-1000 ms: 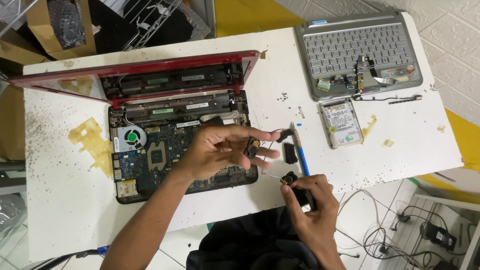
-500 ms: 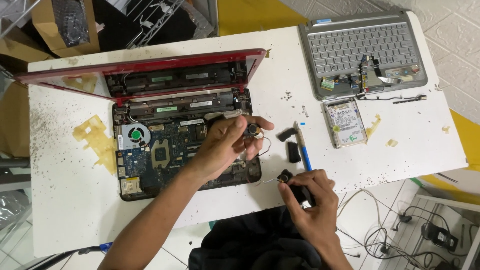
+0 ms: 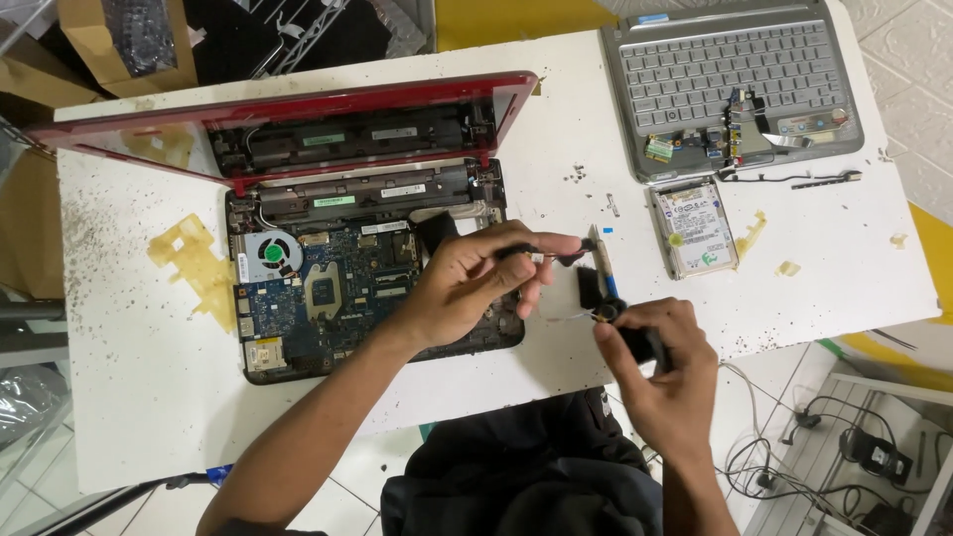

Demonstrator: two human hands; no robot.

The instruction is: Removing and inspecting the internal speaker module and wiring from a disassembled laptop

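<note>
left hand [image 3: 476,283] pinching small black connector [image 3: 566,253] right of motherboard [image 3: 328,298] | right hand [image 3: 655,362] clamped on black part [image 3: 640,342], nearer desk [image 3: 556,129] edge

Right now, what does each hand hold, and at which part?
The left hand pinches a small dark part at its end, between thumb and fingertips. The right hand grips a small black part around its middle; what either part is cannot be told.

Left hand [image 3: 475,283] fingers pinched, right hand [image 3: 660,372] curled closed, forearms converging
</note>
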